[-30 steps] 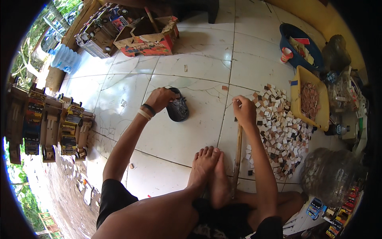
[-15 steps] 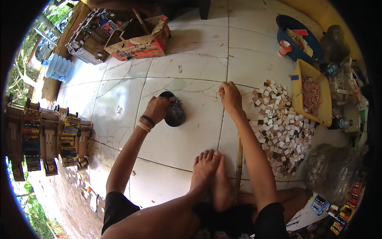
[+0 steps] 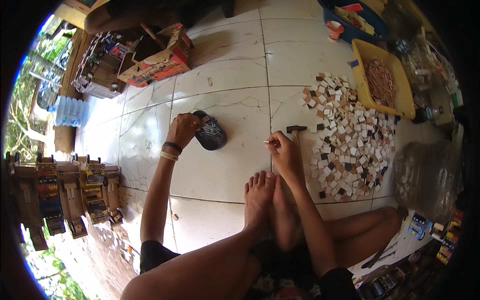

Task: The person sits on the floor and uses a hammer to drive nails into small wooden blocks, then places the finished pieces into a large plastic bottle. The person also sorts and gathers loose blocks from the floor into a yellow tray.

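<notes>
Bits and nails set out around both hands
Left hand (image 3: 183,130) is curled over the near side of a dark oval container (image 3: 210,147), fingers bunched by the thin nails (image 3: 214,132); can't tell if it's got one. Right hand (image 3: 286,154) is pinched nearly closed on a small pale piece (image 3: 266,142), fingertips only, I'd guess because it's tiny. Hammer (image 3: 297,129) lies just beyond the right hand, square chips (image 3: 350,145) spread out to its right, probably all kept there for easy reach.
</notes>
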`<control>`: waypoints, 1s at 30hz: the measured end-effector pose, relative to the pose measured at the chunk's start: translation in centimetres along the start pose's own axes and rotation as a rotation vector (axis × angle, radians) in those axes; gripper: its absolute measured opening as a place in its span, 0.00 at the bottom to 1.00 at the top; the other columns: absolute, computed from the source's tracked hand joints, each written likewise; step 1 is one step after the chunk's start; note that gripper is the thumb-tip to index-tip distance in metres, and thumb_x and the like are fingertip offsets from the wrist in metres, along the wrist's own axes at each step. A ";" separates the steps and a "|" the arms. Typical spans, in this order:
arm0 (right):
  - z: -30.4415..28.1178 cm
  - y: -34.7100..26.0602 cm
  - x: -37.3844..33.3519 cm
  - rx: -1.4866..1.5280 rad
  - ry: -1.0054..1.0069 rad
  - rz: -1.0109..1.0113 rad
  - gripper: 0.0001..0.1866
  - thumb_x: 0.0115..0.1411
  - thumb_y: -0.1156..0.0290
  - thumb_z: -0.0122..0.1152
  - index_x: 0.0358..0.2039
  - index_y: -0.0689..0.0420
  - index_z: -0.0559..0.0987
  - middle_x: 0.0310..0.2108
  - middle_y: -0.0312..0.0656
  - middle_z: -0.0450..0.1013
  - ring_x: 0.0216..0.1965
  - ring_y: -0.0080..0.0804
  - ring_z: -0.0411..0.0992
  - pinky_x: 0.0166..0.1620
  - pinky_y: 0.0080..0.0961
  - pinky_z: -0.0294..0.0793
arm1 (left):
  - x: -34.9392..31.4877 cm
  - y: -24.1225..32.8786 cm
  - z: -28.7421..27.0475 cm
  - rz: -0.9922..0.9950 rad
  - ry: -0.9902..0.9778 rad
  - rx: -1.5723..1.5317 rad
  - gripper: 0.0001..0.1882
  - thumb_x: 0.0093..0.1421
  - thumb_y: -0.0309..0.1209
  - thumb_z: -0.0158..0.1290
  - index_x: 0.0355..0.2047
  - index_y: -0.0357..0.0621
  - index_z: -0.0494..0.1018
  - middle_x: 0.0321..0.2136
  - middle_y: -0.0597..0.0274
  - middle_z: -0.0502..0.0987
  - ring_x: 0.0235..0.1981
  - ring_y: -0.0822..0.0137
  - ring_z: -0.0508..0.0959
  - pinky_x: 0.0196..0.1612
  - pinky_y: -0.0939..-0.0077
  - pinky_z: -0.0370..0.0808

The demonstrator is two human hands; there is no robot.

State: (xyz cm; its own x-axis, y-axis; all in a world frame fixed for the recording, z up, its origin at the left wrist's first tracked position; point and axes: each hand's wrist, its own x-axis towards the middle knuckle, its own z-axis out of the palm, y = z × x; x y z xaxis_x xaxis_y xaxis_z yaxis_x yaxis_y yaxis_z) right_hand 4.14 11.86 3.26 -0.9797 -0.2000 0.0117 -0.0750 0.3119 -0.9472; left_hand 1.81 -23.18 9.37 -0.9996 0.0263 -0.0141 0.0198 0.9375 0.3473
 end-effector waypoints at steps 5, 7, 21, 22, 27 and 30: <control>-1.2 0.4 -0.7 -0.047 0.051 -0.050 0.08 0.63 0.75 0.69 0.38 0.61 0.78 0.33 0.44 0.82 0.37 0.38 0.83 0.44 0.32 0.81 | -0.6 1.5 1.7 0.076 0.037 0.151 0.02 0.57 0.24 0.60 0.29 0.43 0.82 0.27 0.49 0.83 0.32 0.49 0.85 0.35 0.60 0.81; -1.5 0.6 -0.7 -0.043 0.050 -0.058 0.08 0.63 0.74 0.69 0.39 0.61 0.78 0.33 0.44 0.82 0.37 0.37 0.83 0.44 0.32 0.81 | -0.5 2.5 2.8 0.012 0.040 0.045 0.04 0.58 0.24 0.56 0.30 0.46 0.81 0.29 0.47 0.83 0.34 0.41 0.84 0.35 0.52 0.81; -1.6 0.6 -0.5 -0.021 0.114 -0.069 0.07 0.63 0.76 0.68 0.39 0.61 0.78 0.33 0.48 0.83 0.37 0.43 0.84 0.41 0.34 0.81 | 0.5 3.8 6.3 0.075 0.155 -0.152 0.05 0.59 0.29 0.64 0.32 0.41 0.86 0.29 0.53 0.86 0.32 0.56 0.88 0.35 0.69 0.83; -1.6 0.7 -0.5 -0.033 0.115 -0.077 0.08 0.63 0.76 0.68 0.39 0.62 0.78 0.33 0.48 0.83 0.37 0.44 0.84 0.41 0.34 0.81 | 0.6 3.7 6.5 0.041 0.122 -0.181 0.05 0.59 0.29 0.64 0.32 0.41 0.86 0.29 0.53 0.86 0.32 0.56 0.88 0.35 0.69 0.83; -1.5 0.9 -0.5 -0.040 0.106 -0.081 0.08 0.63 0.76 0.69 0.39 0.62 0.78 0.33 0.49 0.82 0.37 0.45 0.84 0.41 0.35 0.81 | 1.5 4.0 7.7 0.097 0.142 -0.107 0.05 0.56 0.25 0.63 0.34 0.41 0.86 0.30 0.54 0.87 0.32 0.56 0.88 0.36 0.68 0.83; -1.5 0.8 -0.5 -0.033 0.122 -0.102 0.08 0.63 0.76 0.68 0.39 0.61 0.78 0.33 0.49 0.82 0.37 0.46 0.83 0.40 0.35 0.81 | 2.1 4.5 8.2 0.060 0.205 -0.095 0.07 0.55 0.23 0.63 0.35 0.42 0.86 0.30 0.53 0.87 0.32 0.56 0.88 0.37 0.68 0.83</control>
State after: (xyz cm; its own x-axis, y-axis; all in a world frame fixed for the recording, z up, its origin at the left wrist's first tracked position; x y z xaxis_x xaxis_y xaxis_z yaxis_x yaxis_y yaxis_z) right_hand 4.31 13.59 3.02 -0.9819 -0.1181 0.1483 -0.1794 0.3262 -0.9281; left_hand -0.04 -16.02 3.23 -0.9804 0.0007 0.1970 0.0869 0.8992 0.4289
